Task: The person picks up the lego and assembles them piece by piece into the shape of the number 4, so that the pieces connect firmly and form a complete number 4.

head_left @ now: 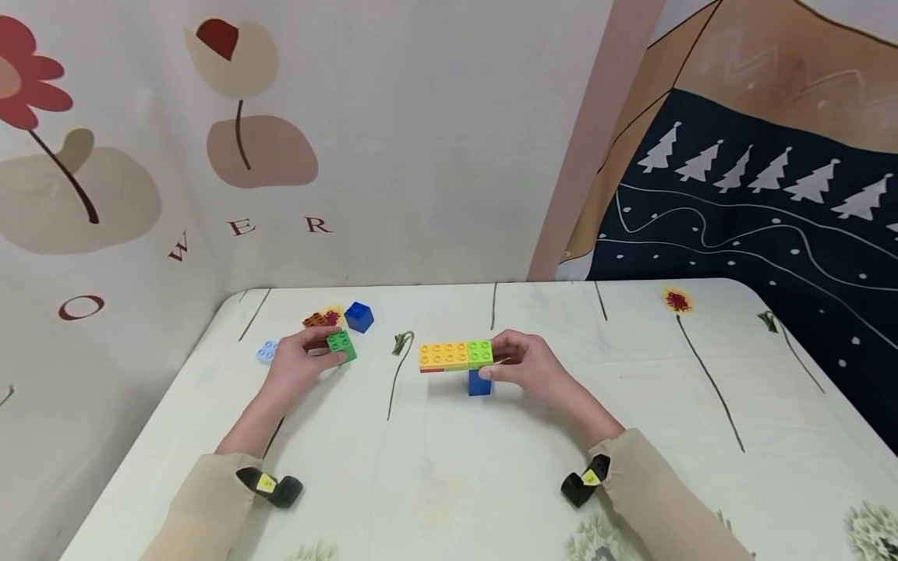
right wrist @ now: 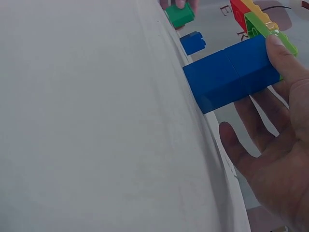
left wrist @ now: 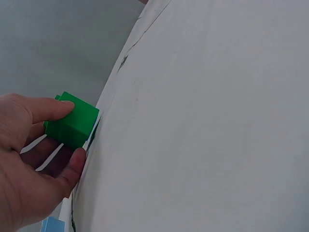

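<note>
Head view: at a cloth-covered table (head_left: 435,475), a left hand (head_left: 302,360) pinches a green brick (head_left: 341,346); a right hand (head_left: 529,362) grips a brick assembly (head_left: 443,354) with a blue column (head_left: 480,382) beneath.
Left wrist view: the fingers (left wrist: 55,108) hold the green brick at its edges; a light, level pinch leaving studs and underside free would suit it best. Right wrist view: the fingers grip near where column and lime part (right wrist: 260,24) meet, sensible support, I judge, for that overhanging top; whether the column touches the table, I cannot tell.
</note>
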A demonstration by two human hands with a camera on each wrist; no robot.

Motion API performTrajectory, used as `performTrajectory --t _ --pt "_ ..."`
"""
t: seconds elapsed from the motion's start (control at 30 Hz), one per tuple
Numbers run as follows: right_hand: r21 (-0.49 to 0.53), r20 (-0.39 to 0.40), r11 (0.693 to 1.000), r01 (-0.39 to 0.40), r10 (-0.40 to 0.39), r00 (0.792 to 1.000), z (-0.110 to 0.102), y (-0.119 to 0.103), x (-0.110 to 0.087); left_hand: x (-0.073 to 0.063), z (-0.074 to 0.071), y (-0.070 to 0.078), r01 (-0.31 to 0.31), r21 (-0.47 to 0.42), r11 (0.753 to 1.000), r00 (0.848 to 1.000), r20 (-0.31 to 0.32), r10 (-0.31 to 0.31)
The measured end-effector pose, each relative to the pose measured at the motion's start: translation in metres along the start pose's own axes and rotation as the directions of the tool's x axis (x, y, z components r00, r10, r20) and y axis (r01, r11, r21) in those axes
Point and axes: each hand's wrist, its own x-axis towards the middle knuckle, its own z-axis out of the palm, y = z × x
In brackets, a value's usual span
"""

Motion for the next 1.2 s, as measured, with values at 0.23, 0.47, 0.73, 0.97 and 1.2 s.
performTrajectory --t 0.23,0.47,0.73,0.97,1.2 --pt "-0.008 -0.003 1.000 0.000 0.000 1.000 0.000 0.000 0.000 -0.004 0.002 0.010 -0.037 0.036 0.999 0.999 -0.006 0.037" --pt "-0.003 -0.006 1.000 -0.002 0.002 1.000 -0.001 -0.002 -0.001 -0.008 0.008 0.032 -0.056 -0.029 0.998 0.998 -0.013 0.055" --pt "-0.010 -0.013 1.000 -0.018 0.018 1.000 -0.002 -0.002 -0.002 -0.020 0.015 0.063 -0.057 -0.183 0.981 0.997 0.040 0.065" --pt "-0.011 -0.006 1.000 -0.004 0.004 1.000 0.000 0.000 -0.001 -0.026 0.028 0.081 -0.050 -0.200 0.979 0.991 0.114 0.074" --pt "-0.006 -0.009 1.000 0.006 -0.006 1.000 0.001 0.000 0.000 -0.031 0.039 0.101 -0.095 -0.228 0.969 0.979 0.154 0.132"
